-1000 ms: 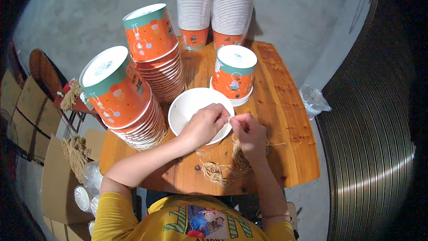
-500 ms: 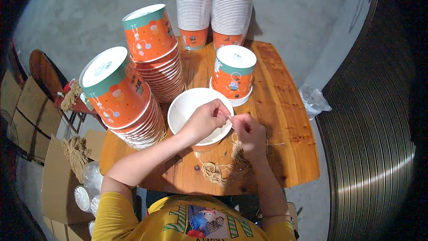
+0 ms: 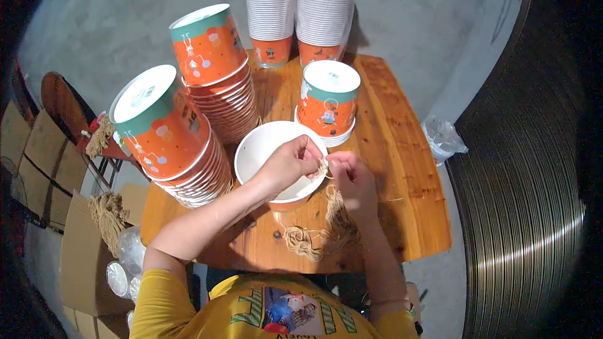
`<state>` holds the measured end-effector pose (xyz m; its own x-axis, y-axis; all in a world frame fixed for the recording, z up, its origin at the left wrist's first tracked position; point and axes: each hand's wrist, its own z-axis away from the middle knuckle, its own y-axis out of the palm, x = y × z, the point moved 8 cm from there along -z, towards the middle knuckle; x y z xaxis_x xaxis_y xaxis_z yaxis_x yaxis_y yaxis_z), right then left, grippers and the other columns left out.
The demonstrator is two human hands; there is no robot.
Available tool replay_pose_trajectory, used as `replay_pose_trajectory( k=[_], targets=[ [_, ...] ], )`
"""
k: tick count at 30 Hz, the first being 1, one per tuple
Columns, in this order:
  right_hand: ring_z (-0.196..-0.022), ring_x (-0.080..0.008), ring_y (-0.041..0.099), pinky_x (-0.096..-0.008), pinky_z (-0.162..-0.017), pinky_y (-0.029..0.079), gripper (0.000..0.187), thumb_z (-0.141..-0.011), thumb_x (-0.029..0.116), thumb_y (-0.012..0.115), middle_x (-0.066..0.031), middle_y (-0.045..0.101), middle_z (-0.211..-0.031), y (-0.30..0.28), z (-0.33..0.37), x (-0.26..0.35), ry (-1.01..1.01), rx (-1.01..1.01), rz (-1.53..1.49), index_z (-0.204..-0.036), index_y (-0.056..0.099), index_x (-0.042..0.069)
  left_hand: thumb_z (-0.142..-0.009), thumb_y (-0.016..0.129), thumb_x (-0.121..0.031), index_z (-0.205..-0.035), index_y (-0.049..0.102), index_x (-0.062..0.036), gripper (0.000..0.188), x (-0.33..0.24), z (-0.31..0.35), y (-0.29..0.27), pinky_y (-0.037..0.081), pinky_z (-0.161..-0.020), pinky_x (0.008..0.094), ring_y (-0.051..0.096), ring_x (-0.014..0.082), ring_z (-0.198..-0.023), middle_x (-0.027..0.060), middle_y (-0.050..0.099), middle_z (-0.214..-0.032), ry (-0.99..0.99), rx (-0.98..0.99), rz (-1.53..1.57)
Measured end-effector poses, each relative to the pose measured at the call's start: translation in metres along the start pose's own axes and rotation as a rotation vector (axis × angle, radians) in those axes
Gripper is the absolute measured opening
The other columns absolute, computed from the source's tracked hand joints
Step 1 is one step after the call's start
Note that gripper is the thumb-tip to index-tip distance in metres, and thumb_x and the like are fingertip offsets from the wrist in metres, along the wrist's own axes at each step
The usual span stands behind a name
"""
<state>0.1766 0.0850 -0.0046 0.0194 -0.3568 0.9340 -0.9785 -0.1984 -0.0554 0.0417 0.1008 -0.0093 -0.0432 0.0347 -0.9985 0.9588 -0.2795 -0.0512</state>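
Directly before me a white-lined paper bucket (image 3: 257, 149) stands upright, its mouth facing up. Over its right rim my left hand (image 3: 293, 162) is closed, pinching a thin tan string (image 3: 324, 167). Beside it my right hand (image 3: 353, 182) is closed too, thumb and fingertips pressed together at the string; a loose end curves between the two hands. Below the right hand, a bundle of tan string (image 3: 303, 242) lies on the wooden table (image 3: 402, 213), partly shaded by that arm. Whether the string passes through the bucket's wall is hidden by my fingers.
Stacks of upside-down orange and green buckets stand at the left (image 3: 164, 132) and behind it (image 3: 210, 50). A shorter stack (image 3: 330, 97) is beyond my hands. Two wrapped stacks (image 3: 271, 12) rise at the far edge. A cardboard box (image 3: 81, 257) with string hanks is at the left.
The fingers of my right hand have lifted slightly and moved a little away from the left, and a string loop now shows between them. The left hand stays at the rim.
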Motion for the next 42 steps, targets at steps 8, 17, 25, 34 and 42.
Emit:
replay_pose_trajectory(
  k=[8, 17, 25, 34, 42],
  targets=[
    [-0.054, -0.0063, 0.045, -0.0257, -0.050, 0.039, 0.018, -0.086, 0.021, 0.060, -0.0002, 0.051, -0.061, 0.005, -0.009, -0.002, 0.184, 0.046, 0.261, -0.090, 0.057, 0.003, -0.079, 0.060, 0.001, -0.097, 0.049, -0.0043, 0.022, 0.005, -0.002, -0.003, 0.046, -0.063, 0.0222, 0.054, 0.0106, -0.067, 0.0025, 0.054, -0.078, -0.104, -0.008, 0.109],
    [-0.064, -0.0061, 0.048, -0.0221, -0.057, 0.039, 0.021, -0.085, 0.021, 0.060, 0.0012, 0.056, -0.072, 0.007, -0.027, -0.021, 0.444, 0.181, 0.082, -0.087, 0.058, 0.000, -0.079, 0.059, 0.002, -0.105, 0.049, -0.0026, 0.028, 0.011, -0.003, -0.003, 0.046, -0.059, 0.0202, 0.055, 0.0085, -0.064, 0.0014, 0.055, -0.074, -0.178, 0.048, 0.263],
    [-0.065, -0.0059, 0.049, -0.0213, -0.059, 0.039, 0.021, -0.085, 0.021, 0.060, 0.0015, 0.055, -0.070, 0.005, -0.027, -0.014, 0.412, 0.190, 0.106, -0.088, 0.059, 0.000, -0.078, 0.062, 0.002, -0.108, 0.048, -0.0020, 0.033, 0.010, -0.005, -0.004, 0.046, -0.063, 0.0199, 0.056, 0.0087, -0.066, 0.0016, 0.058, -0.075, -0.139, 0.072, 0.267],
    [-0.056, -0.0003, 0.039, -0.0194, -0.049, 0.029, 0.011, -0.087, 0.014, 0.059, 0.0072, 0.047, -0.062, -0.004, -0.016, -0.008, 0.145, 0.095, 0.198, -0.091, 0.057, 0.004, -0.078, 0.067, -0.001, -0.111, 0.045, -0.0021, 0.040, 0.004, -0.001, 0.001, 0.046, -0.074, 0.0217, 0.056, 0.0105, -0.077, 0.0010, 0.059, -0.081, -0.105, 0.112, 0.225],
    [-0.054, -0.0010, 0.038, -0.0201, -0.046, 0.029, 0.008, -0.084, 0.004, 0.061, 0.0061, 0.043, -0.061, -0.005, -0.001, 0.026, -0.133, 0.007, 0.265, -0.091, 0.057, 0.006, -0.080, 0.068, -0.004, -0.111, 0.044, -0.0019, 0.039, -0.007, 0.003, 0.005, 0.046, -0.076, 0.0224, 0.057, 0.0109, -0.079, 0.0016, 0.060, -0.082, -0.065, 0.090, 0.199]
  ],
)
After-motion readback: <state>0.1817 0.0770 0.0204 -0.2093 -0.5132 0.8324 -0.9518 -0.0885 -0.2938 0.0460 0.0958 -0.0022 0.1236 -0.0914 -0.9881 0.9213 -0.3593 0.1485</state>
